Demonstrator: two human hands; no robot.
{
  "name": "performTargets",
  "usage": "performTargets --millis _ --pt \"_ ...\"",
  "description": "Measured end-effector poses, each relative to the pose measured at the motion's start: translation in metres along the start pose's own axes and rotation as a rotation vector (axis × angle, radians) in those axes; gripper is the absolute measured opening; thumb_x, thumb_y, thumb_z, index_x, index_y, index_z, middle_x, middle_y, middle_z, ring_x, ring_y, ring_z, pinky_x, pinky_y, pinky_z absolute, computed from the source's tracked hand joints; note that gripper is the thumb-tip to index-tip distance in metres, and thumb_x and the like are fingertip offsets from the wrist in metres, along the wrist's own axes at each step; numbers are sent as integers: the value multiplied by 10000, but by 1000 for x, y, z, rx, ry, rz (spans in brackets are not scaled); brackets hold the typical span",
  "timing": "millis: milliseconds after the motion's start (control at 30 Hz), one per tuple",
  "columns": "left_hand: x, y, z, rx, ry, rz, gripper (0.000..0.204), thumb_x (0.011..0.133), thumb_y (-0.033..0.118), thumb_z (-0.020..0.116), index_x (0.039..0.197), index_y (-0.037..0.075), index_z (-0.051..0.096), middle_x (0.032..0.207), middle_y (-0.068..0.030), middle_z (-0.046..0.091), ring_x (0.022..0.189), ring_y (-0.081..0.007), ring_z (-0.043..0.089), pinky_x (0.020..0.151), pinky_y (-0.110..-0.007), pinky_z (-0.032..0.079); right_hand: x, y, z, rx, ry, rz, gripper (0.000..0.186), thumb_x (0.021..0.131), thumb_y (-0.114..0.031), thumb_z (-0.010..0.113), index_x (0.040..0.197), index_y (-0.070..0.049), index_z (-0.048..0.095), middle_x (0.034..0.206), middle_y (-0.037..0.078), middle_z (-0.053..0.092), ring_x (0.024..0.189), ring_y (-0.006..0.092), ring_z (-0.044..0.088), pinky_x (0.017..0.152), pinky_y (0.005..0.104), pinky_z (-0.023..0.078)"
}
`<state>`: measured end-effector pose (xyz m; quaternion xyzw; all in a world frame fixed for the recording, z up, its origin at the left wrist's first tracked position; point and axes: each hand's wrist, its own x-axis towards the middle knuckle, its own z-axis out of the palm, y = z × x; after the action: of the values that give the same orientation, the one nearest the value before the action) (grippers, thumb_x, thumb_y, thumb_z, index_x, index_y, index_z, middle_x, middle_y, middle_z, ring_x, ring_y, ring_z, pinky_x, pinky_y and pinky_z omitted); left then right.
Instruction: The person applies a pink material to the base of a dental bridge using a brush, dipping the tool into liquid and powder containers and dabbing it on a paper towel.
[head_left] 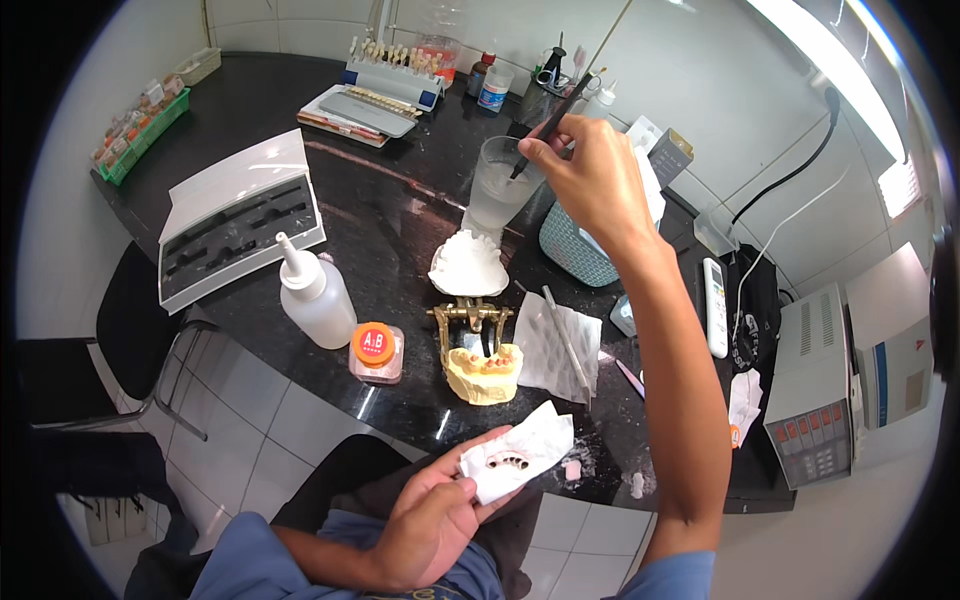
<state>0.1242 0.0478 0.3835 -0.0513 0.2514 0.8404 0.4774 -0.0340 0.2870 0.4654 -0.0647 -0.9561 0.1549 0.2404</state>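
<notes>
My right hand [592, 170] pinches a dark-handled brush [566, 108], its tip lowered into a clear glass of cloudy water [494, 200]. Near the table's front edge, my left hand [432, 512] holds a folded white tissue [546, 436]. On that tissue lies a small curved dental bridge [509, 461] with dark hollows and pinkish-white edges. Between the hands stands a brass articulator [470, 313]. It carries a yellow dental cast [484, 378] at its near side and a white plaster cast [470, 264] at its far side.
Left of the articulator are an orange-lidded jar [375, 352], a white squeeze bottle [316, 304] and an open case [238, 225]. Right of it, a metal instrument [566, 342] lies on a translucent sheet [538, 362]. A teal basket [576, 246] stands beside the glass.
</notes>
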Motion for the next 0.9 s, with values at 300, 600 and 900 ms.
performTargets --millis 300,600,900 --pt "-2 12 -19 -8 59 28 620 866 91 445 1426 -106 265 1435 -247 404 1348 -319 413 1150 -441 311 -136 -12 -51 375 182 29 89 807 3 674 897 6 679 775 59 673 651 82 633 547 207 475" --pt "1 2 -16 2 15 83 549 901 25 374 1427 -98 276 1437 -220 411 1353 -292 408 1155 -431 305 -199 6 -30 255 23 60 151 778 -11 699 927 -5 676 761 104 643 574 176 606 528 274 467" --pt "6 -5 -3 -2 -28 106 575 896 86 416 1426 -91 279 1425 -226 421 1342 -297 423 1148 -427 317 -243 -5 -38 650 148 359 136 924 -99 622 902 17 556 938 157 703 766 160 672 651 266 534"
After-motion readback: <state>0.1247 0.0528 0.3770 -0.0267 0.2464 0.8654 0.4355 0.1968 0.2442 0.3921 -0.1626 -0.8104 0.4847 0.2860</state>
